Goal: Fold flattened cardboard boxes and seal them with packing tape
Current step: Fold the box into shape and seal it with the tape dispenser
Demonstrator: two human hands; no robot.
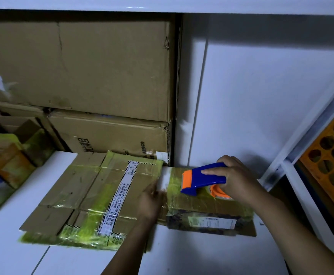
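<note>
A flattened cardboard box lies on the white surface, streaked with yellow-green tape and a white printed strip. A second cardboard piece with a printed label adjoins it on the right. My left hand presses flat on the cardboard where the two meet, fingers straight. My right hand grips a blue and orange tape dispenser, its orange blade end resting on the right cardboard piece near the back edge.
Large worn cardboard boxes are stacked behind the work area. Smaller taped boxes crowd the left edge. A white wall panel stands behind on the right. An orange crate with round holes sits on a white shelf frame at right.
</note>
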